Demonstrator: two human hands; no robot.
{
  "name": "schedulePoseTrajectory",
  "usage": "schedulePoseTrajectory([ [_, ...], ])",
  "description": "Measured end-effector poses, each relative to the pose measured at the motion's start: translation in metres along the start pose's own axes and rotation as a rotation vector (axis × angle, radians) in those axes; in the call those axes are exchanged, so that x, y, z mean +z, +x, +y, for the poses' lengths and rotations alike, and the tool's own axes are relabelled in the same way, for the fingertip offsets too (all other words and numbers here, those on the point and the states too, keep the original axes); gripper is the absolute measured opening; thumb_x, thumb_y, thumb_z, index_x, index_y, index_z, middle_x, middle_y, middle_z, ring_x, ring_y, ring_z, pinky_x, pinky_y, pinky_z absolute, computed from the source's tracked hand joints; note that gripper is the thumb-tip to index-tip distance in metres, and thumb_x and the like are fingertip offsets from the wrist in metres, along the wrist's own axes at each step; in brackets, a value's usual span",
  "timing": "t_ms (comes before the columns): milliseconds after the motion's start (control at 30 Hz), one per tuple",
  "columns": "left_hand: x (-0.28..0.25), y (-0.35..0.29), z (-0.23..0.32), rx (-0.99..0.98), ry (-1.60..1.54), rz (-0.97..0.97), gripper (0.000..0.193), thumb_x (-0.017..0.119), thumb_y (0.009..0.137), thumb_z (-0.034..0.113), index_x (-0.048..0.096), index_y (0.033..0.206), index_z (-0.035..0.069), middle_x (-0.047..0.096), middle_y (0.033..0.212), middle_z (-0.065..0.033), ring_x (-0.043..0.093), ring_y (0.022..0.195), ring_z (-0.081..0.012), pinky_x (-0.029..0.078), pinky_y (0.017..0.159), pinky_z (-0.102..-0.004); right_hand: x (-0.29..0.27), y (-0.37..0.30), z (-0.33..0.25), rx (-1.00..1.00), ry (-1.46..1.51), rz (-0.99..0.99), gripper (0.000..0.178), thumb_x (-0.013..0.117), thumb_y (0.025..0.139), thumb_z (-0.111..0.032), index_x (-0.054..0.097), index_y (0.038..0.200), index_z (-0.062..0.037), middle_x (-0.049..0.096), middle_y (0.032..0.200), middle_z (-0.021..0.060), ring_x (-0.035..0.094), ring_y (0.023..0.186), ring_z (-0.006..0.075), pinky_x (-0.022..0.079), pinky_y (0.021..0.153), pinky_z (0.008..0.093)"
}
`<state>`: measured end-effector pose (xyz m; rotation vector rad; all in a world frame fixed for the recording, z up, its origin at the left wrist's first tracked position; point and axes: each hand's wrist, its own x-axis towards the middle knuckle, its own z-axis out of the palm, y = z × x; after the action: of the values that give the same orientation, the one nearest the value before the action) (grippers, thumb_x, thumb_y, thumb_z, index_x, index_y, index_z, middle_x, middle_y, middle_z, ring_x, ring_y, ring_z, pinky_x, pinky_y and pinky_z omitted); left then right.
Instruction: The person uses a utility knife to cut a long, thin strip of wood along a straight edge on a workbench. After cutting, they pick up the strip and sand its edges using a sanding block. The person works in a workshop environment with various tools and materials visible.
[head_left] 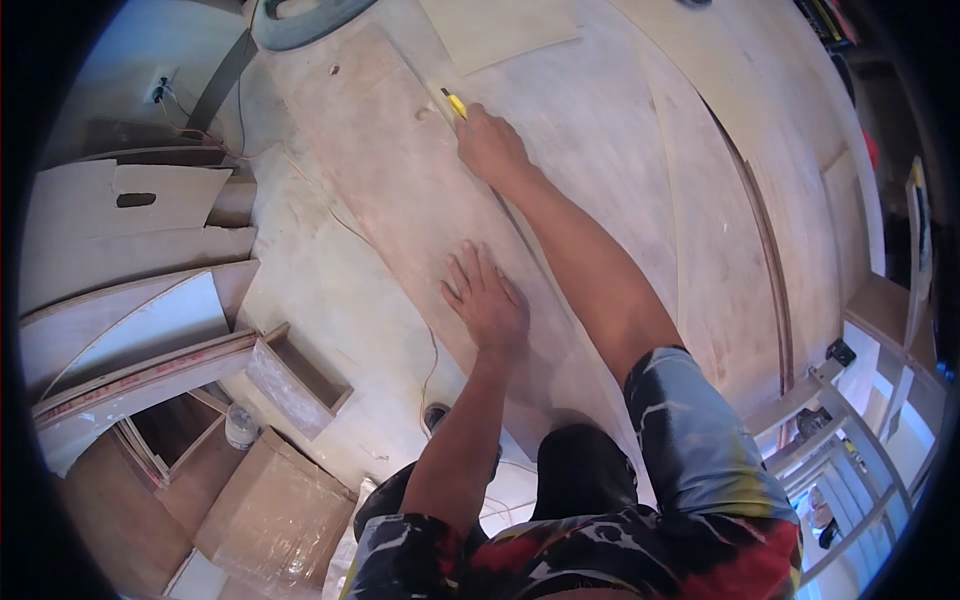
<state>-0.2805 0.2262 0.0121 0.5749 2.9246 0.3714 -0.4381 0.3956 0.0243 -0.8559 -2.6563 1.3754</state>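
Observation:
A long, dusty wooden board (360, 150) runs away from me at a slant over a pale sheet. My left hand (488, 305) lies flat on it with the fingers spread. Farther off, at the board's right edge, my right hand (492, 148) is closed around a yellow utility knife (456, 104). The knife's dark tip points away and to the left; whether its blade touches the wood cannot be made out. Near the far end, the board has a small dark hole or knot (334, 70).
Cut panels (120, 250) and a cardboard box (265, 500) stand at left, beside a clear plastic bottle (240, 428). An orange cord (345, 222) trails from a wall outlet (160, 85). A thin loose sheet (505, 35) lies at the far side; a ladder (850, 440) stands at right.

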Motion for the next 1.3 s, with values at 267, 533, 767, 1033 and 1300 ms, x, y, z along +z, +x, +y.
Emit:
schedulePoseTrajectory([
  [267, 0.0, 0.001, -0.004, -0.036, 0.014, -0.02, 0.053, 0.042, 0.097, 0.02, 0.038, 0.148, 0.006, 0.03, 0.158, -0.0116, 0.02, 0.148, -0.0389, 0.009, 0.116, -0.0622, 0.014, 0.047, -0.023, -0.019, -0.103, -0.097, 0.027, 0.049, 0.093, -0.016, 0.057, 0.107, 0.0057, 0.066, 0.102, 0.0305, 0.064, 0.1, 0.0451, 0.05, 0.088, 0.0493],
  [533, 0.003, -0.002, -0.005, -0.021, -0.004, 0.005, 0.053, 0.045, 0.096, 0.021, 0.04, 0.147, 0.007, 0.031, 0.158, -0.0103, 0.02, 0.147, -0.0386, 0.009, 0.115, -0.0635, 0.0, 0.047, -0.043, -0.026, -0.228, -0.197, 0.028, 0.055, 0.093, -0.018, 0.06, 0.11, 0.004, 0.067, 0.111, 0.0232, 0.064, 0.108, 0.0355, 0.051, 0.093, 0.0425],
  [767, 0.002, -0.002, -0.003, -0.002, 0.01, -0.015, 0.053, 0.044, 0.096, 0.02, 0.04, 0.147, 0.007, 0.031, 0.158, -0.0115, 0.021, 0.147, -0.0392, 0.009, 0.115, -0.0632, 0.003, 0.036, -0.027, 0.001, -0.288, -0.206, 0.026, 0.051, 0.092, -0.012, 0.059, 0.111, 0.0042, 0.067, 0.11, 0.0241, 0.066, 0.104, 0.0361, 0.053, 0.089, 0.0451],
  [1033, 0.001, -0.001, -0.003, 0.012, 0.015, 0.002, 0.052, 0.039, 0.098, 0.02, 0.038, 0.148, 0.004, 0.032, 0.157, -0.014, 0.02, 0.147, -0.0406, 0.009, 0.115, -0.0631, -0.013, -0.038, -0.006, 0.002, -0.299, -0.221, 0.02, 0.049, 0.09, -0.008, 0.058, 0.102, 0.0056, 0.068, 0.098, 0.0264, 0.069, 0.093, 0.0394, 0.056, 0.079, 0.0474],
  [1300, -0.005, 0.001, 0.001, 0.012, 0.02, -0.001, 0.049, 0.038, 0.1, 0.019, 0.039, 0.146, 0.003, 0.033, 0.156, -0.0153, 0.021, 0.146, -0.0404, 0.01, 0.115, -0.0612, -0.031, -0.155, 0.031, 0.088, -0.27, -0.247, 0.017, 0.048, 0.091, -0.008, 0.056, 0.099, 0.0044, 0.067, 0.091, 0.0278, 0.068, 0.087, 0.0423, 0.055, 0.076, 0.0506],
])
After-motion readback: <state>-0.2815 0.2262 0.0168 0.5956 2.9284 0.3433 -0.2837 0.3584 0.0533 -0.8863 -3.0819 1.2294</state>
